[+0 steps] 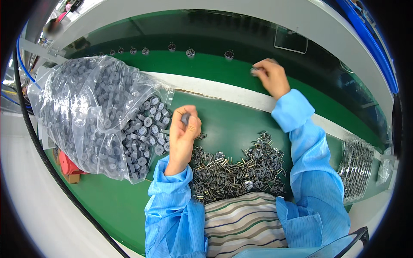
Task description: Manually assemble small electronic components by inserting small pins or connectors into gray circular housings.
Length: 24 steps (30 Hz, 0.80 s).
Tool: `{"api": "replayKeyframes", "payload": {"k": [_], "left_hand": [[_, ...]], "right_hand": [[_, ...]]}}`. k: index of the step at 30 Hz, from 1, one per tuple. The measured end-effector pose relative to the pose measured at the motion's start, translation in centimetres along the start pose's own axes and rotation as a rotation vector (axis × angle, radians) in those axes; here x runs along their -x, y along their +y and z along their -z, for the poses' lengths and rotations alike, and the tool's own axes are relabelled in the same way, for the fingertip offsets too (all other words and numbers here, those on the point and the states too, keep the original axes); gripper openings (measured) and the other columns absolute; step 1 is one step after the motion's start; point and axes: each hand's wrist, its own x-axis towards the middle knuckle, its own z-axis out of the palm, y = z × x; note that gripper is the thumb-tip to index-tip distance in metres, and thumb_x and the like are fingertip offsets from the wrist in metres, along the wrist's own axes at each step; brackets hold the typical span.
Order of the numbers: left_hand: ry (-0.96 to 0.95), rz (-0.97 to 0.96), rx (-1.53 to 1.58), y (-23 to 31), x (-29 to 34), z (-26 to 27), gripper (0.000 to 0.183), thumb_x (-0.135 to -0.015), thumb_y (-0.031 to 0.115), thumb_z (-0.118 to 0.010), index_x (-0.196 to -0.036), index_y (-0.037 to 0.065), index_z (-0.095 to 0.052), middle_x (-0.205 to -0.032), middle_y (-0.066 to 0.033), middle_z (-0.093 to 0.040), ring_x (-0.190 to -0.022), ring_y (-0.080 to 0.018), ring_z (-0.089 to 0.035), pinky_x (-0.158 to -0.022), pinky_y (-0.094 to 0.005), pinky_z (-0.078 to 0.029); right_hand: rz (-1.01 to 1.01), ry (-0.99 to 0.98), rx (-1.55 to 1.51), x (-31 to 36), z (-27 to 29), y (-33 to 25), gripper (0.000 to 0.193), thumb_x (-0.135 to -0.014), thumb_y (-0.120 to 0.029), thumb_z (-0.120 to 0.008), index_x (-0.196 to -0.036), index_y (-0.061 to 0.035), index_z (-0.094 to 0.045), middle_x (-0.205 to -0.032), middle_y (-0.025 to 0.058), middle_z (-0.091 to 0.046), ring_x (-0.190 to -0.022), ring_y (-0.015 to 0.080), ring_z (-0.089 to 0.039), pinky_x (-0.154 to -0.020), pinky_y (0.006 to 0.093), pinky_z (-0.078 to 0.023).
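My left hand [182, 139] is closed around a grey round plastic cap [186, 118], above the green table beside the opening of a clear bag. Grey round caps [148, 122] spill from that bag's mouth. My right hand [274, 78] reaches over the green conveyor belt [206, 68], its fingertips pinching a small dark grey part [255, 71] that they partly cover. Just in front of my body lies a heap of small dark parts with metal pins [238, 172]. Along the belt, to the left of my right hand, stand several small round assemblies [229, 54] with pins pointing up.
The big clear bag [81, 107] of grey caps fills the left side. A white rail [215, 87] separates table from belt. At right lies a clear plastic pack [356, 170] of pinned parts. A red round object [69, 163] and a black cable [56, 176] are at left.
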Motion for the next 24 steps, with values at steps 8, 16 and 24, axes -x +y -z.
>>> {"api": "replayKeyframes", "payload": {"k": [8, 16, 24], "left_hand": [[0.12, -0.274, -0.25, -0.6, -0.7, 1.1, 0.047, -0.102, -0.001, -0.055, -0.148, -0.002, -0.043, -0.11, -0.0047, -0.054, -0.088, -0.0112, -0.052, -0.074, -0.0245, -0.044], [0.111, -0.239, -0.122, -0.3, -0.7, 0.5, 0.039, -0.101, -0.003, -0.059, -0.139, -0.002, -0.051, -0.115, -0.0114, -0.065, -0.093, -0.0141, -0.067, -0.075, -0.0245, -0.052], [0.036, -0.131, -0.11, -0.6, -0.7, 0.2, 0.051, -0.101, -0.007, -0.053, -0.15, -0.002, -0.042, -0.138, -0.02, -0.059, -0.117, -0.0267, -0.067, -0.09, -0.0319, -0.057]], "right_hand": [[0.267, -0.11, 0.082, 0.2, 0.4, -5.0, 0.01, -0.083, -0.006, -0.074, -0.092, -0.0044, -0.071, -0.091, 0.0105, -0.066, -0.091, 0.0315, -0.06, -0.08, 0.0405, -0.051], [0.378, -0.589, -0.259, 6.7, -4.5, -14.2, 0.018, -0.086, -0.022, -0.076, -0.094, -0.0082, -0.067, -0.094, 0.0065, -0.06, -0.096, 0.0283, -0.06, -0.082, 0.0423, -0.048], [0.509, -0.401, -0.048, 4.8, -1.9, -11.7, 0.013, -0.079, -0.011, -0.073, -0.085, -0.005, -0.063, -0.093, 0.0074, -0.058, -0.093, 0.0287, -0.058, -0.078, 0.0381, -0.049]]}}
